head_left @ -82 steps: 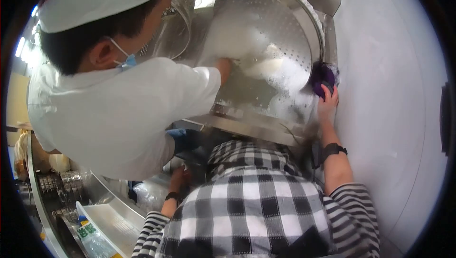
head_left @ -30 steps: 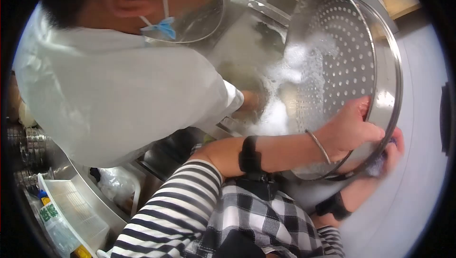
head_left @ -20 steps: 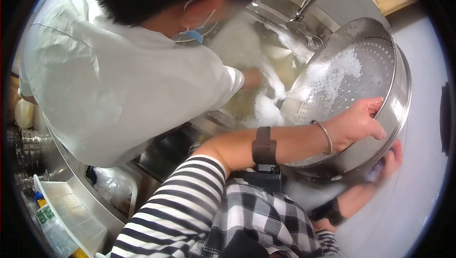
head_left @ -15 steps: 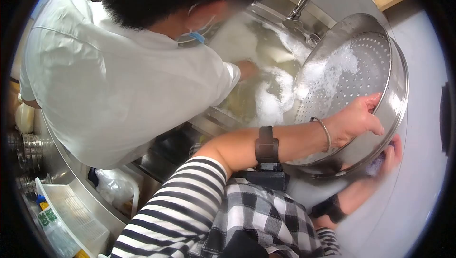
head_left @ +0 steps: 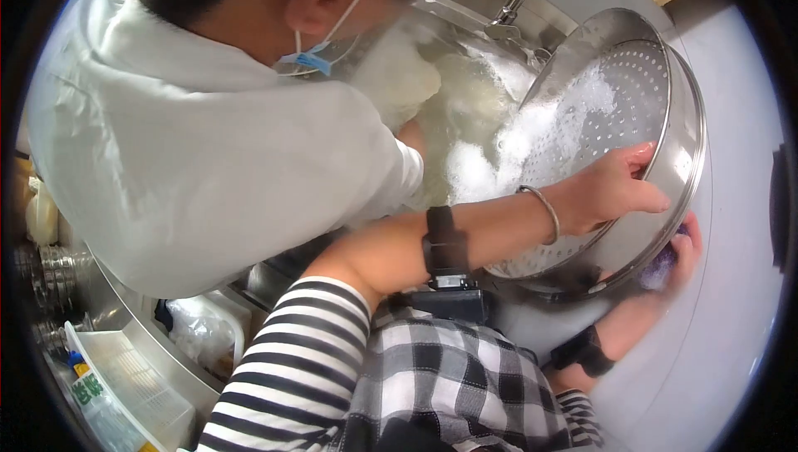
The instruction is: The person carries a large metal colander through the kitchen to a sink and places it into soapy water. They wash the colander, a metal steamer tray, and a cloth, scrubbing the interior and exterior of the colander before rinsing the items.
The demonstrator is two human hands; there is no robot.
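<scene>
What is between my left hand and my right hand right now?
Head view: the strainer rim lies between them, left hand inside, right hand outside with a purple sponge.

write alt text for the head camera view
The left hand grips the rim of a sudsy perforated steel pan tilted over a foamy sink, while the right hand presses a purple sponge to its underside. A co-worker in white leans over the sink beside them.
</scene>
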